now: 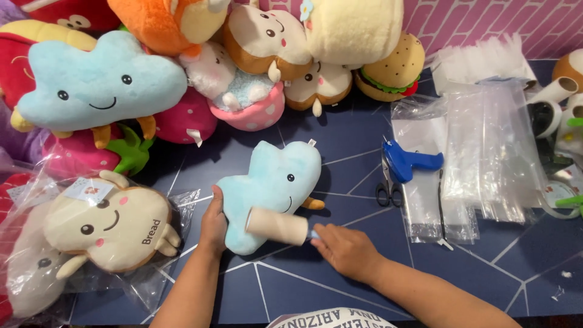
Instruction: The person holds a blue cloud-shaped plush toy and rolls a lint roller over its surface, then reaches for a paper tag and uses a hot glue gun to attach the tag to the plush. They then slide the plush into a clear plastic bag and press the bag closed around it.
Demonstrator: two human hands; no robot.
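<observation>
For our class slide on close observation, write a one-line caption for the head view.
Left hand steadies a light blue cloud-shaped plush toy while right hand rolls a beige lint roller across it.

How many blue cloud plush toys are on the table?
2: one small cloud toy held by the left hand under the lint roller, one bigger cloud toy on the pile; others may be hidden.
</observation>
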